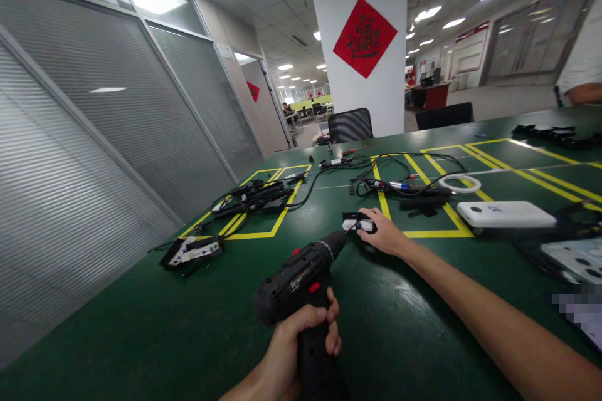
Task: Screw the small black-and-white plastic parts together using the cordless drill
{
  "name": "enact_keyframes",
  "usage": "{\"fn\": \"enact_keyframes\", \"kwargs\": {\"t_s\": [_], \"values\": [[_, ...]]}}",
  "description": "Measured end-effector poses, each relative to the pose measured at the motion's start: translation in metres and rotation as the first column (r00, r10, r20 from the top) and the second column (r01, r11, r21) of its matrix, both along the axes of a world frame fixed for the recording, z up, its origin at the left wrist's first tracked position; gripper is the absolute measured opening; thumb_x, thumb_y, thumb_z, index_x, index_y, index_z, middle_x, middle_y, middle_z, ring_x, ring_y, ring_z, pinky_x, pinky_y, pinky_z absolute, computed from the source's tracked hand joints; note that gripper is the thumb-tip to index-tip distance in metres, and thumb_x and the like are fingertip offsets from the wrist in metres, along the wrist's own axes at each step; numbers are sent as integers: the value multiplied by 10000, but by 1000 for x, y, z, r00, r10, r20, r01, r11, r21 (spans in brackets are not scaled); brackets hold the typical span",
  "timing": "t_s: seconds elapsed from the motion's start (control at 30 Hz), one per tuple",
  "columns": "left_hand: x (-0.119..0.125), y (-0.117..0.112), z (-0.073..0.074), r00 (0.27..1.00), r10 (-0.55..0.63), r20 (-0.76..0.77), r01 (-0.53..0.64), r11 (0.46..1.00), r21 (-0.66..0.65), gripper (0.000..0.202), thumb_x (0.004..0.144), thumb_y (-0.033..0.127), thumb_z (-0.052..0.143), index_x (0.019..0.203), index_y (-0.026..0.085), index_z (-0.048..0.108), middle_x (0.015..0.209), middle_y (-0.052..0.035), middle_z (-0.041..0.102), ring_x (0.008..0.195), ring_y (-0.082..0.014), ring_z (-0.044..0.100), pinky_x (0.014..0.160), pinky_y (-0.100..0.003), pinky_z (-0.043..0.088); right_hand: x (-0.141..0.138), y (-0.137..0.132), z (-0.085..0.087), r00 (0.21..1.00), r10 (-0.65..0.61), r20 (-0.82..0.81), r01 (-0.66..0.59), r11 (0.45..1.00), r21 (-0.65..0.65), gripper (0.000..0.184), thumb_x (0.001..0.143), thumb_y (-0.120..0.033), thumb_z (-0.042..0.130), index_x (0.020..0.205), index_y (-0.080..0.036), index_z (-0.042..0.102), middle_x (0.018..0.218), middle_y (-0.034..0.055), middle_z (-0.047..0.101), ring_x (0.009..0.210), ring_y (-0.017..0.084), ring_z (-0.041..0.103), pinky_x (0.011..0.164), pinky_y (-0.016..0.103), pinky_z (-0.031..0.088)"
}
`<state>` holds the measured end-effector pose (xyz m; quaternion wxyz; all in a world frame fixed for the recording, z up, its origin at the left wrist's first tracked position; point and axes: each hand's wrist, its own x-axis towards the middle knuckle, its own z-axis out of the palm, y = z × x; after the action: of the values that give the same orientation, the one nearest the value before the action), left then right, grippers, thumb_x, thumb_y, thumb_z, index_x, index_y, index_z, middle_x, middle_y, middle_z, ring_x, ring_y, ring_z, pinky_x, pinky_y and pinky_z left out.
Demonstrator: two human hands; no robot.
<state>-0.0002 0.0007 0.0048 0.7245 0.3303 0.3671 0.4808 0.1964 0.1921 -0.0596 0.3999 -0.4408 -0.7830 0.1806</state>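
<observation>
My left hand (301,341) is wrapped round the handle of a black cordless drill (301,276) with red buttons, its chuck pointing away toward the middle of the green table (141,332). The drill's tip meets a small black and white part (356,223) lying on the table. My right hand (383,233) reaches across from the right and pinches that part, holding it down against the tabletop.
Yellow tape marks boxes on the table. A similar black and white part (190,250) lies at the left, black cables and tools (254,197) behind it. A white box (505,214), a white ring (459,183) and more cables lie to the right. Chairs and a white pillar stand beyond.
</observation>
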Motion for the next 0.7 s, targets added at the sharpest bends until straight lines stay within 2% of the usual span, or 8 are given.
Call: {"fn": "enact_keyframes", "kwargs": {"t_s": [0.4, 0.7], "values": [[0, -1, -2, 1000, 2, -6, -2, 1000, 4, 161, 782, 135, 384, 873, 139, 517, 723, -5, 448, 457, -79, 428, 545, -295, 387, 0, 2, -3, 1000, -8, 9, 8, 1000, -4, 477, 715, -297, 601, 1172, -232, 481, 1033, 53, 493, 903, 170, 546, 864, 311, 423], [5, -3, 4, 998, 41, -48, -41, 999, -4, 146, 772, 134, 367, 827, 132, 503, 684, -4, 459, 437, -73, 402, 532, -288, 363, 0, -1, 0, 1000, -7, 13, 7, 1000, -13, 483, 724, -300, 588, 1187, -230, 468, 1040, 54, 485, 901, 169, 540, 856, 312, 427]]}}
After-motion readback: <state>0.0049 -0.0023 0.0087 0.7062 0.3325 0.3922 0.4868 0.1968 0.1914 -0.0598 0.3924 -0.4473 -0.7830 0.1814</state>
